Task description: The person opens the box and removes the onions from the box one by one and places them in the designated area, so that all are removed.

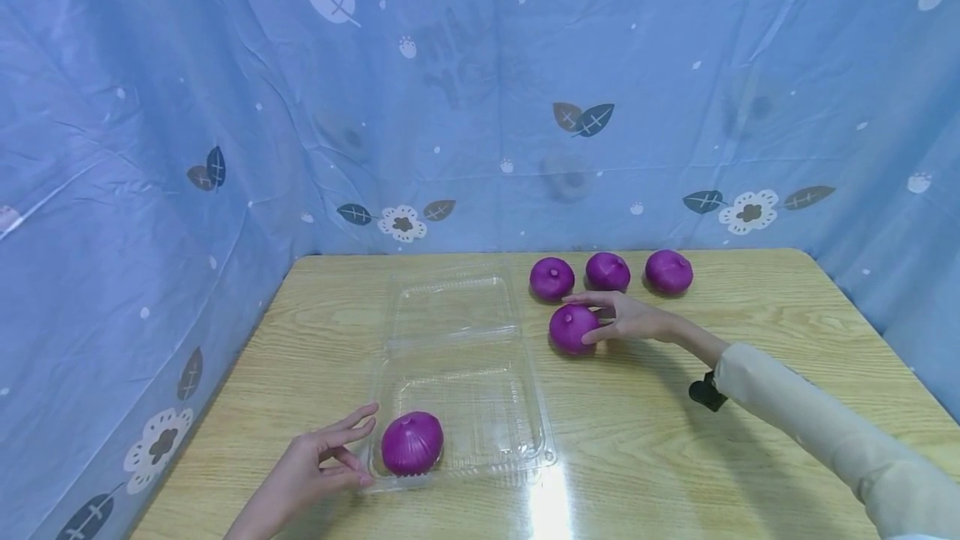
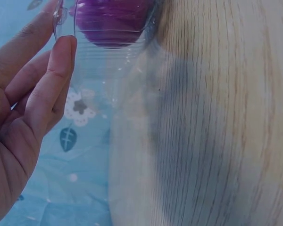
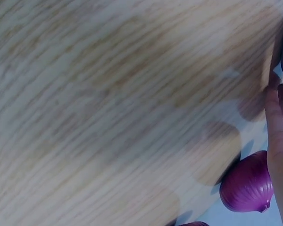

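Note:
My right hand [image 1: 626,317] has its thumb and fingers round the right side of a purple onion [image 1: 573,330] on the table. In the right wrist view that hand [image 3: 279,136] is at the right edge, with most of the held onion cut off. My left hand [image 1: 311,469] holds the near left corner of an opened clear plastic clamshell box [image 1: 480,419]. The left wrist view has the fingers [image 2: 56,70] at the box's rim. Inside that box's near half sits another purple onion [image 1: 412,443], at its left corner.
Behind the held onion, a row of three purple onions, left [image 1: 552,279], middle [image 1: 608,272] and right [image 1: 669,272], sits along the back of the wooden table [image 1: 645,440]. The box's lid half [image 1: 453,307] lies flat toward the back. A blue patterned curtain [image 1: 480,65] surrounds the table.

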Tool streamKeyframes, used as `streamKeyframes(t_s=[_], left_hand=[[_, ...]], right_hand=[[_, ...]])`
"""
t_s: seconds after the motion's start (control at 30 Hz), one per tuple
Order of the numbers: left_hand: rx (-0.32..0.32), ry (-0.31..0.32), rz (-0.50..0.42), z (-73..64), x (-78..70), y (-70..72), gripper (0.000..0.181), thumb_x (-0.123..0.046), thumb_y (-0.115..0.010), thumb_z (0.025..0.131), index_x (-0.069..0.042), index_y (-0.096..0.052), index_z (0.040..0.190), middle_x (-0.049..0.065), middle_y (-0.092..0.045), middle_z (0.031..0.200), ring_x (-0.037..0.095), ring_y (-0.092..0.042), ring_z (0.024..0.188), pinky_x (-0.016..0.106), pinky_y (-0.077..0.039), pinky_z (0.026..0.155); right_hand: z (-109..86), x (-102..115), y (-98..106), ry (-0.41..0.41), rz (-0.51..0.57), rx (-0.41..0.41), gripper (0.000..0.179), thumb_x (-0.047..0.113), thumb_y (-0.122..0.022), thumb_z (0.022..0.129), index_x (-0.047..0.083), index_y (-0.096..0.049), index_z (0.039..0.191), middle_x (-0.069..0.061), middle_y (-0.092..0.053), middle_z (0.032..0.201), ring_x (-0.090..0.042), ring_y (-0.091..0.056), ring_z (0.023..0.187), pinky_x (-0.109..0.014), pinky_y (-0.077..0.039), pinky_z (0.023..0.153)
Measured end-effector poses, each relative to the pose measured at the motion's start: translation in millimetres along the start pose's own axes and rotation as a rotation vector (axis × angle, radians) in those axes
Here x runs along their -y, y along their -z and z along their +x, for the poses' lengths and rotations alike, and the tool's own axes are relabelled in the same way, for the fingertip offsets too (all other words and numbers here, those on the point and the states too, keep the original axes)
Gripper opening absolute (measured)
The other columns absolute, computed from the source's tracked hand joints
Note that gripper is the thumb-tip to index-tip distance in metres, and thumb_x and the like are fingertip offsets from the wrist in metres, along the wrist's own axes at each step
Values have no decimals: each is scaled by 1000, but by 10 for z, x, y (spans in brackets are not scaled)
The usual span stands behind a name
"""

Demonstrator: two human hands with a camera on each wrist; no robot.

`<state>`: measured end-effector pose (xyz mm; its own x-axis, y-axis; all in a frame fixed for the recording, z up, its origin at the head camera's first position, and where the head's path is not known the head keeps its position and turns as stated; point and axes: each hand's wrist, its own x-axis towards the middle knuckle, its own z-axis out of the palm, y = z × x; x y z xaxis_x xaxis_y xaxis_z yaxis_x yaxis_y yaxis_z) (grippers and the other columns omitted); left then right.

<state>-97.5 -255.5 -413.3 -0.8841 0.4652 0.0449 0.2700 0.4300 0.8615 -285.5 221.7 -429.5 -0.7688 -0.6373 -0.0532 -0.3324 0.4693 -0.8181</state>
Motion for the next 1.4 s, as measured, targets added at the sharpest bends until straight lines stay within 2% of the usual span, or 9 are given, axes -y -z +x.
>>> streamKeyframes(t_s=[0.2,0.4,0.5,0.63,0.87,1.07,1.23,1.33,1.4], left_hand=[[-8,14,8,-37,-7,39,63,-18,-75,81,15,-48,128,32,-34,141,9,-63,73,23,-57,76],[-9,15,14,-75,-6,86,64,-18,-75,81,15,-48,129,33,-33,141,9,-63,73,22,-57,77],[-8,9,19,-97,-5,112,64,-18,-75,82,15,-47,129,33,-33,141,9,-63,73,21,-56,78],[-12,-13,32,-120,-7,145,62,-17,-74,82,16,-48,128,34,-33,140,9,-63,72,22,-57,77],[-3,-21,33,-95,-24,208,62,-18,-74,82,15,-49,128,31,-34,142,9,-63,74,25,-58,76],[23,-19,9,-48,-27,215,62,-19,-74,82,14,-49,128,32,-35,142,10,-64,74,26,-58,75],[39,-28,-13,-7,-14,88,60,-19,-74,83,15,-50,127,34,-36,141,9,-64,72,24,-57,78],[45,-16,-27,15,-22,27,61,-20,-73,83,14,-49,128,33,-35,142,9,-64,74,24,-57,80],[31,-19,-17,10,-38,33,61,-20,-73,83,14,-50,128,32,-36,143,9,-65,74,25,-57,78]], right_hand=[[72,50,62,28,5,48,68,24,-73,86,3,-41,143,-17,-42,146,-38,-41,131,-52,-38,106],[95,182,210,34,30,87,71,19,-70,88,-6,-34,144,-28,-36,146,-46,-35,132,-54,-35,107],[150,305,233,91,13,68,70,17,-72,87,-8,-36,142,-30,-36,145,-46,-35,132,-54,-32,108],[287,566,154,193,98,104,66,11,-72,86,-7,-40,140,-26,-39,145,-41,-36,133,-51,-32,109],[702,1083,-164,288,372,388,55,-5,-67,86,-9,-45,136,-25,-42,143,-34,-40,133,-43,-39,107],[1104,1394,-532,329,422,647,54,-12,-65,84,-11,-45,134,-24,-43,142,-32,-41,133,-46,-34,111],[1330,1478,-840,187,431,858,54,-15,-65,81,-11,-47,132,-23,-44,142,-33,-40,133,-47,-31,112],[1429,1467,-963,95,415,920,55,-21,-63,79,-12,-47,131,-23,-44,141,-31,-43,132,-46,-30,113],[1509,1476,-1034,73,371,943,56,-23,-63,78,-12,-48,131,-21,-46,140,-28,-45,130,-43,-30,113]])
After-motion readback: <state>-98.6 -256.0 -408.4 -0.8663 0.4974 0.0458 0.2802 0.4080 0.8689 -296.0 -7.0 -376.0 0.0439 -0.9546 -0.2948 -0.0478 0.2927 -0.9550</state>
